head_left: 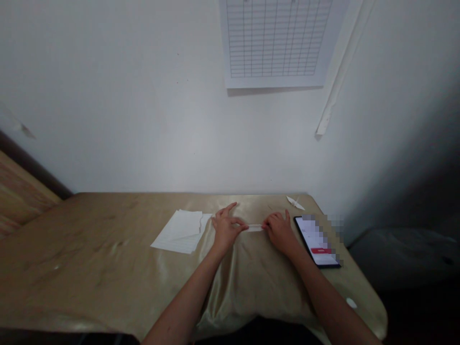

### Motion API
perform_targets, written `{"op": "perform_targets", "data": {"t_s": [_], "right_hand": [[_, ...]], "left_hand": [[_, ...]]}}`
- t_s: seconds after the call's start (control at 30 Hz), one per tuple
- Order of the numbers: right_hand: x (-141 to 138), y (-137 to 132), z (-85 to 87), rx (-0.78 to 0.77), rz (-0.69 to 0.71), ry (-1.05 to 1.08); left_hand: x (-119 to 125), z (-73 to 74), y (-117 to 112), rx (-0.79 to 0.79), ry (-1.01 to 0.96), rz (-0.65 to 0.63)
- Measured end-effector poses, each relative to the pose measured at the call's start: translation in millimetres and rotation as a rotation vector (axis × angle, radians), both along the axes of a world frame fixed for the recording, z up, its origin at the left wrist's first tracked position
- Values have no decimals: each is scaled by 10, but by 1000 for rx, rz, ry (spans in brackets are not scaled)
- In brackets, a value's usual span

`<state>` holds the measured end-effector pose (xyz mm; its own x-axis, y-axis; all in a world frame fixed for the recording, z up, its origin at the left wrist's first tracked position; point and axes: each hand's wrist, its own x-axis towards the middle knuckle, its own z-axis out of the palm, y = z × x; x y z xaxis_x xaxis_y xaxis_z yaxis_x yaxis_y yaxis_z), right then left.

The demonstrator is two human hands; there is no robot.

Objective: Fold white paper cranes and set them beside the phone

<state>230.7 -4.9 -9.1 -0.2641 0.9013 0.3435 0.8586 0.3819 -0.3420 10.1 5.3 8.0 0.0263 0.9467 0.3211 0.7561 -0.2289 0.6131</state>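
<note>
A narrow folded strip of white paper (255, 228) lies level between my two hands, close over the tan cloth. My left hand (226, 230) pinches its left end between thumb and forefinger, the other fingers stretched up and away. At the opposite end, my right hand (280, 231) grips the strip with its fingertips, one finger raised. Both tips of the strip are hidden by my fingers. Left of my left hand rests a loose stack of white paper sheets (178, 235), the top one with a torn edge.
A tablet or large phone (316, 244) with a lit screen lies right of my right hand, partly blurred out. Behind it sits a small folded white paper piece (295, 203). The tan cloth-covered table (89, 268) meets a white wall bearing a printed grid sheet (275, 43).
</note>
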Motion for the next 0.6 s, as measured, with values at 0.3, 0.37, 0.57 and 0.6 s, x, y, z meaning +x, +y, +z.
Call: {"op": "perform_targets", "data": {"t_s": [0.3,0.37,0.57,0.6], "right_hand": [[128,89,-27,26,-66,224],[142,100,-33,19,-69,291],[63,102,-45,-43,22,490],[54,109,-45,-52,26,517]], "left_hand": [[12,19,-17,30,-56,-3],[10,12,-18,55,-73,0],[49,2,-37,62,-81,-84],[57,0,-39,55,-80,-88]]}}
